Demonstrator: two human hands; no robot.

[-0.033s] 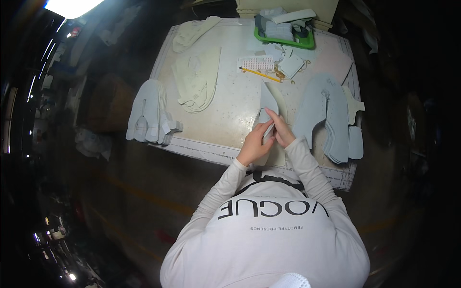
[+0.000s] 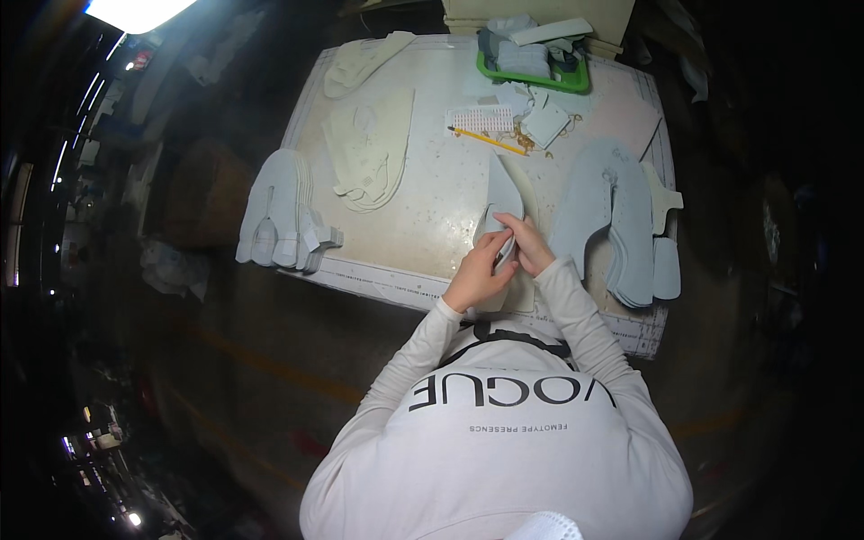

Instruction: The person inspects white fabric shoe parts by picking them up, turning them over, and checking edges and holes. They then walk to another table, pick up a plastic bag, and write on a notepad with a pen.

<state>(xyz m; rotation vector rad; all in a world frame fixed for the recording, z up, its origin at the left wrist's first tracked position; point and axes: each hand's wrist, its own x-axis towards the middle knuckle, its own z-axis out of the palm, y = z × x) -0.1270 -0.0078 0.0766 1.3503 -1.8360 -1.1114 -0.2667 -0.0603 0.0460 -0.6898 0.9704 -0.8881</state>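
My left hand [image 2: 479,277] and my right hand [image 2: 528,244] meet over the near part of the table. Between them is a light grey shoe-upper piece [image 2: 503,191], curved or folded, its pointed end reaching away from me. The left fingers pinch its near part, while the right fingers lie across its top edge. Under the hands lies a cream piece [image 2: 517,295], partly hidden by the grey one. Just beyond my right hand rests a stack of grey U-shaped upper pieces [image 2: 628,236].
On the left lie another grey stack [image 2: 284,198] and cream pieces [image 2: 389,144]. Farther back are a yellow pencil [image 2: 489,139], a printed card [image 2: 480,118], small white pieces [image 2: 545,122] and a filled green basket [image 2: 576,87]. A pink sheet [image 2: 625,115] lies at back right.
The fingers of my right hand have slid slightly nearer along the grey piece. My left hand has barely shifted, and the things on the table stay put.
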